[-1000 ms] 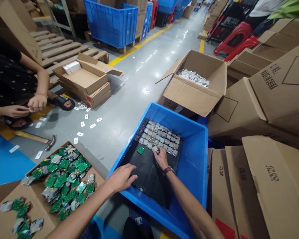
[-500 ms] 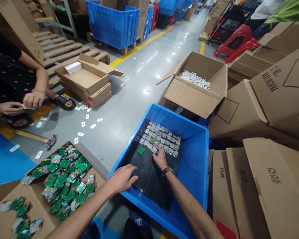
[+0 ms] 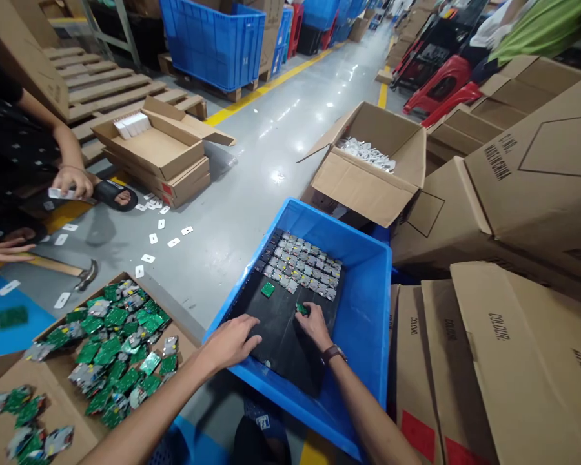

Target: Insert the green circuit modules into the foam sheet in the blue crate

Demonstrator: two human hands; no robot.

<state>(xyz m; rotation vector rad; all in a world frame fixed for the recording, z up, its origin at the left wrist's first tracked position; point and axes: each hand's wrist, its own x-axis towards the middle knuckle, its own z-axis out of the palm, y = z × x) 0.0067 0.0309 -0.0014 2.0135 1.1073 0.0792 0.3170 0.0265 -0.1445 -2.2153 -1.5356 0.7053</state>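
My right hand (image 3: 314, 326) pinches a small green circuit board (image 3: 301, 309) above a black foam sheet (image 3: 285, 336) in a blue plastic bin (image 3: 365, 303). Rows of grey modules with yellow spots (image 3: 307, 265) cover the sheet's far part. Left of my right hand, a loose green circuit board (image 3: 267, 289) lies on the sheet, apart from the rows. My left hand (image 3: 235, 339) is at the bin's near left side, fingers spread and holding nothing. A cardboard tray (image 3: 186, 342) at lower left carries a heap of green boards and grey modules (image 3: 121, 349).
A co-worker's hand (image 3: 72, 184) holds a white piece; another person's hand (image 3: 2, 255) is over the hammer (image 3: 84, 276). A blurred green board (image 3: 8, 318) shows above the blue floor. White plates (image 3: 148, 258) litter the floor. An open carton (image 3: 368, 187) holds white parts.
My right hand has drawn back slightly from the rows and now shows a green board in its fingers. The co-worker's hands have moved apart, and a blurred green board appears at left.
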